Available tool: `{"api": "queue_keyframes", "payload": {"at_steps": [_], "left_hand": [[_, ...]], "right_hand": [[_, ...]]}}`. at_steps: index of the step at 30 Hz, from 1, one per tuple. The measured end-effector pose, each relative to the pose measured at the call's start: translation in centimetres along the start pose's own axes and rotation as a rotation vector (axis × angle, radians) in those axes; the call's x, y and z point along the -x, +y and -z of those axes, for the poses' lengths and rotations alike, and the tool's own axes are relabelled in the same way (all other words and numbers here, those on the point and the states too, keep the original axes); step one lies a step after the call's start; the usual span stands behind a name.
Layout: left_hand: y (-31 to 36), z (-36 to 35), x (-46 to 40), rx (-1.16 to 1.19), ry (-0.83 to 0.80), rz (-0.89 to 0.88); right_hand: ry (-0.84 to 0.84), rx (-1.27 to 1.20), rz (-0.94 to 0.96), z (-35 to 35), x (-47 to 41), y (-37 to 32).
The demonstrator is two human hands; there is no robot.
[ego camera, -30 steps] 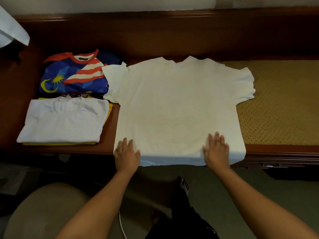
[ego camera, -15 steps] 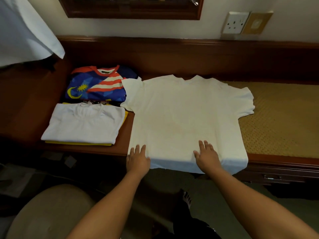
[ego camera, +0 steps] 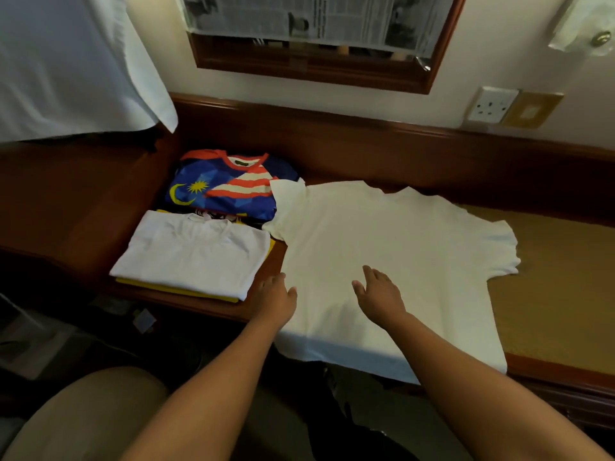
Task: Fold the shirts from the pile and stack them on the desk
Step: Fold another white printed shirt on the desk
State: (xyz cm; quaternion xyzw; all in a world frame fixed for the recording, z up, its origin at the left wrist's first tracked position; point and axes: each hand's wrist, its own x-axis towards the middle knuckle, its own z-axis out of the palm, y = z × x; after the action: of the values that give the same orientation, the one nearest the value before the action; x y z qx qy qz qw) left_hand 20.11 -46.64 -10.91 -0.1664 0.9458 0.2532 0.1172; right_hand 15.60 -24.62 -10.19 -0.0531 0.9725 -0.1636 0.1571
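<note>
The cream shirt point(ego camera: 392, 261) lies spread flat on the bench point(ego camera: 332, 151), collar toward the wall, both sleeves out, its hem hanging slightly over the front edge. No fold has been made in it yet.

My left hand point(ego camera: 274, 296) sits at the shirt's left edge, fingers relaxed and straight, grip apart, holding nothing. My right hand point(ego camera: 379, 294) is over the lower middle of the shirt, fingers spread, grip also apart; whether it touches the cloth I cannot tell.

Completed work: to the left, a folded white shirt point(ego camera: 193, 254) rests on a yellow shirt point(ego camera: 173, 289), and behind them a folded blue flag-pattern shirt point(ego camera: 226, 188) sits on further garments. The cream shirt's left sleeve overlaps the flag shirt's corner.

Remaining, in my judgement: fold the cream shirt, then place it on a stack. No source pile is in view, so I cannot tell how many shirts remain.
</note>
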Motion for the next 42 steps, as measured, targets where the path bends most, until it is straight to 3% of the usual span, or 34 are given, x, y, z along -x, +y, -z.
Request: {"api": "queue_keyframes", "payload": {"at_steps": [19,25,33,38,42], "left_hand": [[-0.5,3.7,-19.1,0.204,0.083,0.351],[-2.0,2.3,-22.9,0.137,0.1,0.339],[-3.4,1.2,-25.4,-0.119,0.087,0.276],[-3.4,1.3,-25.3,-0.094,0.108,0.244],[-2.5,1.3,-24.7,0.079,0.224,0.196]], "right_hand": [[-0.12,0.107,0.246,2.9,-27.2,-12.2],[-0.2,0.035,0.28,2.2,-33.2,-16.0],[-0.309,0.032,0.323,0.3,-37.6,-20.8],[-0.269,-0.077,0.33,-0.2,-38.5,-20.9],[-0.199,-0.231,0.263,0.8,-38.9,-19.6]]}}
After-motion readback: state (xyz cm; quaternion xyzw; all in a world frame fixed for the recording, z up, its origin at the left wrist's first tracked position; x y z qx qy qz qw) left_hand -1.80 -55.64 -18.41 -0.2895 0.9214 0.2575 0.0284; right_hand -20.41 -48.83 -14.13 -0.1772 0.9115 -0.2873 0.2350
